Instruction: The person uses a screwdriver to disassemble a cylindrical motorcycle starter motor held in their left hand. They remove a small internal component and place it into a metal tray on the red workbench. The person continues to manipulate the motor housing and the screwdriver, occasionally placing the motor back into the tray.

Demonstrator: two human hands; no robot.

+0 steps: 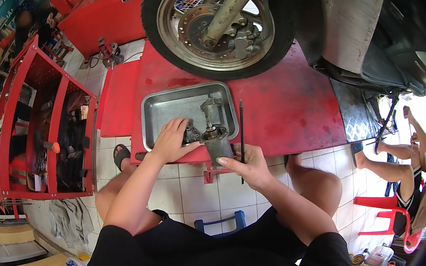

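Note:
My right hand is closed on a grey metal cylinder, which looks like a small motor housing, held at the near edge of a steel tray. Its thumb presses the cylinder's side. A thin black rod stands up along the same hand's fingers; how it is held is hidden. My left hand lies over the tray's near side, fingers stretched and thumb apart, beside a dark metal part. Another grey metal part with a round body sits in the tray, just beyond the cylinder.
The tray stands on a red bench under a motorbike's front wheel. A red tool trolley is at left. A blue stool shows below. At right, another person sits near a red chair.

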